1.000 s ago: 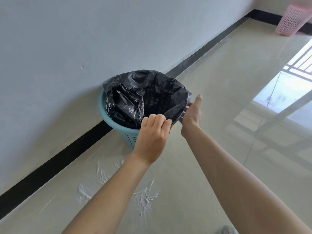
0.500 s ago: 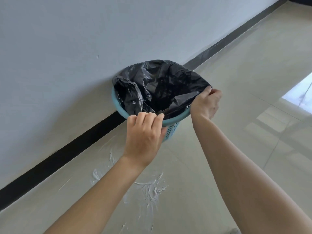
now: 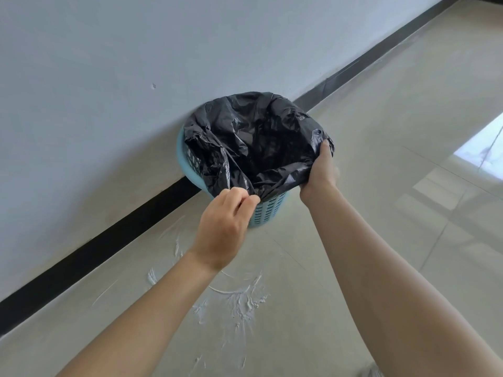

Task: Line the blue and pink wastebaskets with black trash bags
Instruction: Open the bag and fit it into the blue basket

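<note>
Two big surfaces frame everything beyond my hands: the pale wall (image 3: 136, 63) ahead and to the left of them, and the glossy tiled floor (image 3: 394, 131) spreading under and to the right of them, with a black baseboard (image 3: 109, 246) running along the seam between the two. Just past my fingers stands the blue wastebasket (image 3: 269, 212), set close against the wall, its slotted side showing below my left hand and a strip of its rim bare on the far left. Inside it and spilling over its near and right edge sits the black trash bag (image 3: 253, 140), crumpled, its mouth gaping open, its left side slumped inward off the rim. My right hand (image 3: 319, 172) is on the right side of the basket, fingers curled closed around a fold of the bag's edge, pressing it down over the rim. My left hand (image 3: 221, 227) is at the near side, fingers and thumb pinched together on a gathered bit of the bag's edge just above the rim. Below my left wrist, white smeared scuff marks (image 3: 239, 297) streak the floor. Smallest of all, a tiny speck (image 3: 154, 86) dots the wall, well above and left of my left hand.
</note>
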